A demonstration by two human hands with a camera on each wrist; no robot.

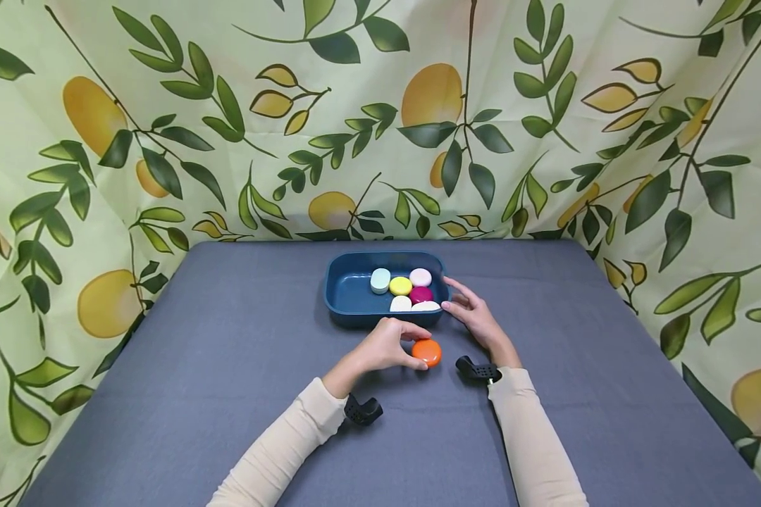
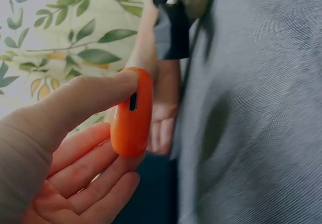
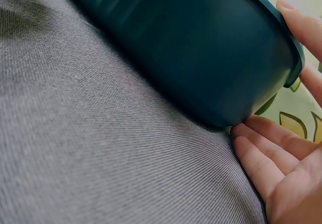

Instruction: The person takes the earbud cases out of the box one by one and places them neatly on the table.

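My left hand (image 1: 387, 345) pinches a glossy orange disc-shaped case (image 1: 427, 353) between thumb and fingers, in front of the blue plastic bin (image 1: 355, 320). In the left wrist view the orange case (image 2: 132, 128) is seen edge-on, with a small dark oblong slot in its side; the thumb presses near its top and the other fingers (image 2: 95, 173) lie behind and below. At the bin's right end, my right hand (image 1: 475, 320) rests with its fingers spread. In the right wrist view, fingertips (image 3: 246, 128) touch the lower wall of the bin (image 3: 201, 58), others sit by its rim.
Inside the bin, toward its right half, lie several rounded pieces: a pale blue one (image 1: 380, 281), a yellow one (image 1: 401, 286), a pink one (image 1: 421, 277), a magenta one (image 1: 421, 295) and white ones (image 1: 401, 304). Grey cloth (image 1: 241, 352) covers the table; a leaf-patterned curtain (image 1: 355, 155) hangs behind.
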